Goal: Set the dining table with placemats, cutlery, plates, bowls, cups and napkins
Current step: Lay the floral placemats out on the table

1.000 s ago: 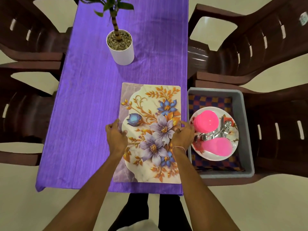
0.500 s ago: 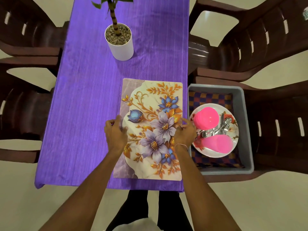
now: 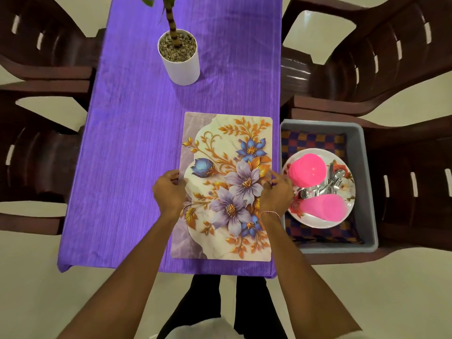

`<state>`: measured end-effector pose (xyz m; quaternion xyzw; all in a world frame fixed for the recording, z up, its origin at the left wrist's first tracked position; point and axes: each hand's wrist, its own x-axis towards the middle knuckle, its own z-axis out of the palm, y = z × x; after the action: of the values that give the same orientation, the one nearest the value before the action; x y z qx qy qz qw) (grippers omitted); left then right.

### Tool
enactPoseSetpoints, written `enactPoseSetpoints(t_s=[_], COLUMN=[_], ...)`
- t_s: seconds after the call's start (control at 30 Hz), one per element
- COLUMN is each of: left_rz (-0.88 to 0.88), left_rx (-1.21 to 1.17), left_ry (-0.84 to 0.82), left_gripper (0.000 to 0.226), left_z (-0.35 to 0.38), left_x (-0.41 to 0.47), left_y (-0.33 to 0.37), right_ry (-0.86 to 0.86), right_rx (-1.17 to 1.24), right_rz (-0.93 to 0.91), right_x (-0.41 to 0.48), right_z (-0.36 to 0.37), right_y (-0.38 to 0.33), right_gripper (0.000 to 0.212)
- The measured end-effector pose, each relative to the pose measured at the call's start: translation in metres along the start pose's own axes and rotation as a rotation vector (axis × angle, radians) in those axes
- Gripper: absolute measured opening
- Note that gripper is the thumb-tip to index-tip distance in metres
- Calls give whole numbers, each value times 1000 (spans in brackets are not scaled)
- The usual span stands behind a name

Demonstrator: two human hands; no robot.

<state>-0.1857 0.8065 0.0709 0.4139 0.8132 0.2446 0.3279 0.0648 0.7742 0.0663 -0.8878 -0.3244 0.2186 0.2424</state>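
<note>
A floral placemat lies flat on the purple tablecloth, near the table's front right corner. My left hand grips its left edge with curled fingers. My right hand holds the right edge the same way. A grey tub stands on a chair seat to the right of the table. In it, on a checked cloth, is a white floral plate carrying a pink bowl, a pink cup lying on its side and steel cutlery.
A white pot with a plant stands on the table beyond the placemat. Dark brown plastic chairs flank the table: one at the left and one at the back right. The tablecloth's left half is bare purple fabric.
Both hands have stayed on the placemat's side edges. The placemat has barely shifted on the cloth; the view has tilted slightly.
</note>
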Motion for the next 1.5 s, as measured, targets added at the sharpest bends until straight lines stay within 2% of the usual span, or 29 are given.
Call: enactPoseSetpoints(t_s=[0.2, 0.4, 0.8, 1.1, 1.17, 1.23, 1.27, 1.33, 1.37, 1.5], left_rz=[-31, -26, -63, -38, 21, 140, 189, 198, 185, 186], left_rx=[2, 21, 87, 111, 130, 151, 147, 63, 31, -5], left_ry=[-7, -56, -122, -99, -28, 49, 59, -3, -45, -76], left_gripper=[18, 19, 22, 24, 19, 25, 29, 38, 43, 56], left_z=[-5, -8, -12, -16, -16, -16, -16, -18, -19, -31], left_x=[15, 20, 30, 27, 14, -5, -15, -33, -40, -45], left_y=[-3, 1, 3, 4, 10, 19, 22, 29, 30, 32], right_ry=[20, 46, -15, -33, -96, -306, -291, -58, -25, -87], right_rx=[-93, -70, -159, -85, -156, -323, -321, -176, -117, -126], right_rz=[-43, -34, -133, -153, -194, -214, -212, -219, -204, -191], right_x=[-9, -14, -12, -15, -21, -36, -37, -27, -20, -13], right_z=[-1, 6, 8, 8, 1, -7, -9, -3, 0, -1], right_y=[-7, -10, 1, 4, 23, 38, 36, 19, 14, 6], right_gripper=[36, 34, 53, 55, 46, 39, 38, 42, 44, 42])
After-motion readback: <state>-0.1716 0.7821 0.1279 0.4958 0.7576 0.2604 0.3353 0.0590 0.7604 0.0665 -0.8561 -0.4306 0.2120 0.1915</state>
